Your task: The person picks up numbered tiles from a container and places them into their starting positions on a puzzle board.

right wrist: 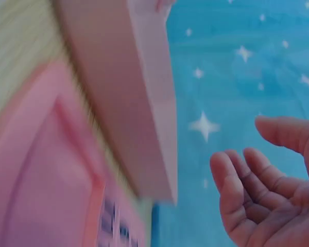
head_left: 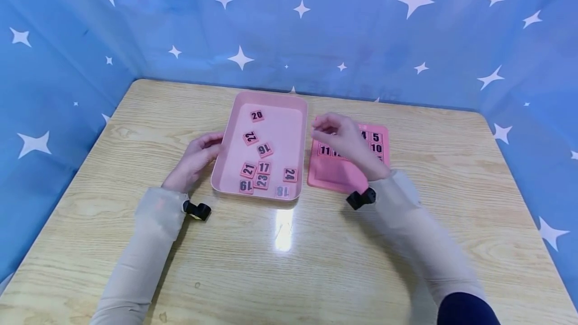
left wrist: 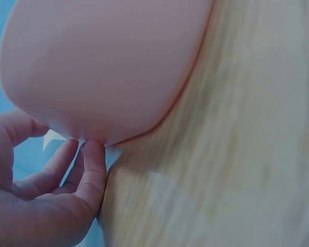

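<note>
A pale pink tray [head_left: 285, 129] holds several loose number tiles, among them a 20 tile [head_left: 257, 116], a 16 tile [head_left: 264, 150] and a 24 tile [head_left: 290, 174]. Against the tray's left outer wall rest the fingertips of my left hand [head_left: 194, 157]; the left wrist view shows those fingers [left wrist: 95, 164] touching the wall from outside. My right hand [head_left: 345, 139] hovers over a pink number board [head_left: 336, 177], near the tray's right side. Its fingers [right wrist: 229, 198] are loosely bent with the thumb apart and nothing between them. The hand hides part of the board's number rows.
Tray and board lie side by side on a light wooden table [head_left: 239, 265]. A blue curtain [head_left: 189, 24] with white stars hangs along the table's back and sides. Black wrist cameras stick out from both sleeves.
</note>
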`<state>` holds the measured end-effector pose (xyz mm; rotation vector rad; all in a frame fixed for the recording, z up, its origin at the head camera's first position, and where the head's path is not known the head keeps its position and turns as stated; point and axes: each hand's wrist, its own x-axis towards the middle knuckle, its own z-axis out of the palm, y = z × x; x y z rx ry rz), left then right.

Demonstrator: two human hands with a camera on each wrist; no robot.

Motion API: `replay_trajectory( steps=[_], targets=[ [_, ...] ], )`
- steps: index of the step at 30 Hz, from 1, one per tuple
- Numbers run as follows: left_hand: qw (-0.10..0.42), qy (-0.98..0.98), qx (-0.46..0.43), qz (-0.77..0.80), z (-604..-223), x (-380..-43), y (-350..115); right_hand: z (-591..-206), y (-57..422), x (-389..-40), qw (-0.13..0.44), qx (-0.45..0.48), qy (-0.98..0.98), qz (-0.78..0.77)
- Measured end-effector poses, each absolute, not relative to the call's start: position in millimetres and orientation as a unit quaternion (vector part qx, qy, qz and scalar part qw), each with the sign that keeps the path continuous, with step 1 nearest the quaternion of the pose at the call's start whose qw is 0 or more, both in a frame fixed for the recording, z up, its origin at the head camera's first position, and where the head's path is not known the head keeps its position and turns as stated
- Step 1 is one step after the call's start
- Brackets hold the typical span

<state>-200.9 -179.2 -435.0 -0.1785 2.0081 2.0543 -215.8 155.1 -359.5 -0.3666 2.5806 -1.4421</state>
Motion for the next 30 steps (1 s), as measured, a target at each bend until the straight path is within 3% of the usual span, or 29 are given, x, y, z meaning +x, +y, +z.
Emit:
replay_trajectory(
  steps=[13, 23, 30],
  targets=[
    [0.131, 0.702, -0.059, 0.697, -435, -202, -180, -378, 75, -199, 0.169, -0.175, 0.794, -0.557],
    [0.126, 0.706, -0.056, 0.695, -435, -204, -181, -398, 45, -180, 0.263, -0.225, 0.793, -0.502],
    [0.120, 0.712, -0.055, 0.689, -436, -203, -180, -406, 41, -176, 0.270, -0.225, 0.792, -0.499]
  ],
)
